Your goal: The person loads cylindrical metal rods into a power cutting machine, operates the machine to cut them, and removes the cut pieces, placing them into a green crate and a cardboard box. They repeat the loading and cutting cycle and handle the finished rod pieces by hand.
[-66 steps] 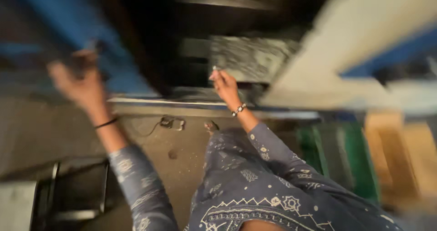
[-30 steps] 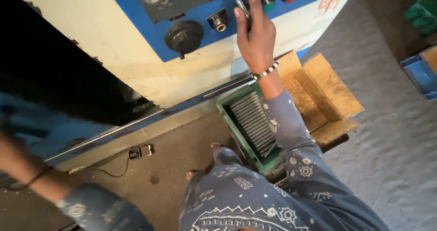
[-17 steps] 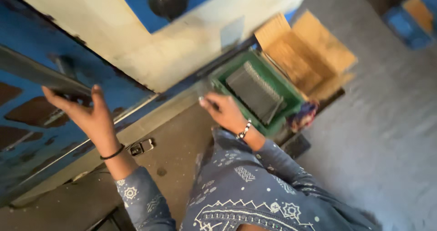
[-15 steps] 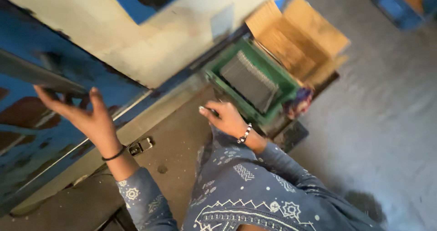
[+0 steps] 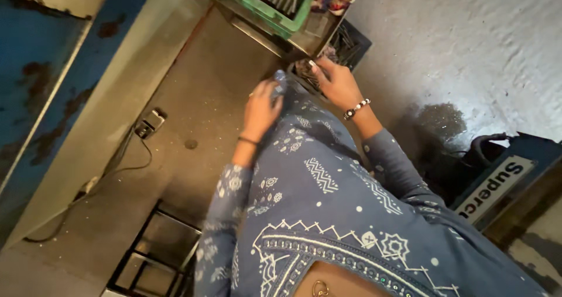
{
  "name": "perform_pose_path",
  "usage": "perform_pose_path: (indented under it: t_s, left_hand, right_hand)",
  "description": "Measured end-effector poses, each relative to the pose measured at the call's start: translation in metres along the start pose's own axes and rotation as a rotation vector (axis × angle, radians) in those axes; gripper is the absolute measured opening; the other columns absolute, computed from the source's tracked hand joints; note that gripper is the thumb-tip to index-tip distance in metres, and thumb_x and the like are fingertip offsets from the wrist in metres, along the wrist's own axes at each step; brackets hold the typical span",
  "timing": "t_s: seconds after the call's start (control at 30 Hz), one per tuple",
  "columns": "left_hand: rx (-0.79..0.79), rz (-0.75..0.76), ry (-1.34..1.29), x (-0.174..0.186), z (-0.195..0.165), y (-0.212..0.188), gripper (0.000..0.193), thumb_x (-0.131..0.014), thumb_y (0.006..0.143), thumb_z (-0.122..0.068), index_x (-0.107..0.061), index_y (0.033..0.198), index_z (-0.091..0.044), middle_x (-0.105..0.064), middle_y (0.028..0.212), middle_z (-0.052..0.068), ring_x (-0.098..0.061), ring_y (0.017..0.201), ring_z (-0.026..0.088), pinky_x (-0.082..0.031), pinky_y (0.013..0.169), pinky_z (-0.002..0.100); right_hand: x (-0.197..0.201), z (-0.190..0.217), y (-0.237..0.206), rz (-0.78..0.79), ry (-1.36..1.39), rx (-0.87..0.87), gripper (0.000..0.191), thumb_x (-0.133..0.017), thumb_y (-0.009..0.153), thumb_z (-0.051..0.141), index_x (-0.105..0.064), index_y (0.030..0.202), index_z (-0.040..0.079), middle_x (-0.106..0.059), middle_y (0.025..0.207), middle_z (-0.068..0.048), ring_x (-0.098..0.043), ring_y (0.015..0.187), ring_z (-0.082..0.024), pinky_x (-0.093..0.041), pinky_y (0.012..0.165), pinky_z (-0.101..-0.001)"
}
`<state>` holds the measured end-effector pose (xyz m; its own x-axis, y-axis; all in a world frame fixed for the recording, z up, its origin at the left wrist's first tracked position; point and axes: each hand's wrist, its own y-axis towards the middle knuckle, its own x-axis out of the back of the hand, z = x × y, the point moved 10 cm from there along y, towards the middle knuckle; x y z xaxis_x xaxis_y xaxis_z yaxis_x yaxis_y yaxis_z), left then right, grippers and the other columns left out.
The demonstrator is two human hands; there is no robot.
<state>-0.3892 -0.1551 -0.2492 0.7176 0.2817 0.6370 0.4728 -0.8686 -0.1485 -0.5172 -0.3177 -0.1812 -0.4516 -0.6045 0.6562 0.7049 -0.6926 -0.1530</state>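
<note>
Grey workshop floor, both hands low beside a dark crate (image 5: 345, 39) of metal parts.
Right hand (image 5: 336, 85) is nearer, fingers (image 5: 319, 71) slightly spread, touching parts at the crate's near edge just ahead; left hand (image 5: 261, 111) curls loosely on blue cloth (image 5: 280, 81), apart from the crate.

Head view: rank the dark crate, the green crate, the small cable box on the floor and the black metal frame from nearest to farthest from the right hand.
From the right hand:
1. Dark crate, right at the fingertips.
2. Green crate, just above, at the top edge.
3. Small cable box, across the floor to the left.
4. Black metal frame, bottom left.
</note>
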Motion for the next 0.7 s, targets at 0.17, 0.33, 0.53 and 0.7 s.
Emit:
perform_pose_path:
  t_s: [0.17,0.33,0.53,0.7]
  left_hand:
    - [-0.325,0.116,0.133,-0.065,-0.048,0.054,0.065,-0.071,0.081,-0.015,-0.051,0.142,-0.004,-0.05,0.146,0.018,-0.051,0.132,0.037,-0.048,0.107,0.043]
    - [-0.381,0.086,0.391,-0.107,-0.074,0.136,0.061,-0.059,0.094,-0.008,-0.045,0.154,-0.007,-0.042,0.159,0.011,-0.043,0.144,0.031,-0.046,0.108,0.041]
    - [-0.449,0.007,0.674,-0.123,-0.088,0.158,0.059,-0.061,0.091,-0.013,-0.049,0.149,-0.017,-0.05,0.15,0.003,-0.043,0.141,0.027,-0.049,0.107,0.044]
    - [-0.219,0.203,0.528,-0.127,-0.059,0.134,0.078,-0.076,0.057,-0.024,-0.06,0.132,-0.011,-0.059,0.131,0.009,-0.054,0.128,0.036,-0.053,0.096,0.044]
  right_hand:
    - [0.001,-0.028,0.0,0.048,0.042,-0.086,0.035,-0.062,0.102,0.037,-0.07,0.102,0.003,-0.066,0.079,-0.02,-0.063,0.065,-0.033,-0.047,0.062,-0.0421]
    - [0.021,-0.053,0.0,0.08,0.074,-0.106,0.042,-0.064,0.105,0.041,-0.067,0.094,0.0,-0.06,0.074,-0.018,-0.058,0.064,-0.029,-0.046,0.062,-0.0393]
    - [0.026,-0.151,-0.001,0.221,0.409,-0.379,0.041,-0.058,0.104,0.043,-0.068,0.089,0.006,-0.059,0.064,0.001,-0.054,0.054,-0.008,-0.043,0.051,-0.027]
    - [0.023,-0.186,0.022,0.293,0.5,-0.38,0.041,-0.059,0.106,0.043,-0.067,0.089,0.006,-0.059,0.065,0.001,-0.052,0.052,-0.007,-0.041,0.049,-0.024]
